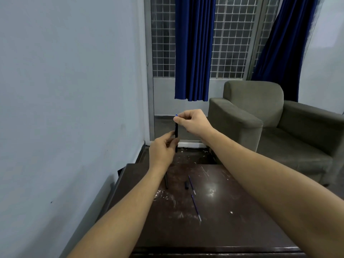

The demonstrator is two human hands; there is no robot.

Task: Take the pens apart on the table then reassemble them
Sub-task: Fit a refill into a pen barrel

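I hold a black pen barrel (176, 134) upright above the far end of the dark table (232, 229). My left hand (162, 148) grips its lower part. My right hand (191, 121) pinches the top end, where a small blue tip (176, 115) shows. On the table lie two thin blue refills (191, 184) (196, 207), a short black pen piece (186, 184), and a dark barrel (166, 181) partly hidden behind my left forearm.
A pale wall runs along the left of the table. A grey-green armchair (270, 123) stands at the right. Blue curtains (193, 47) hang over a gridded window at the back. The tabletop is scratched and smudged white.
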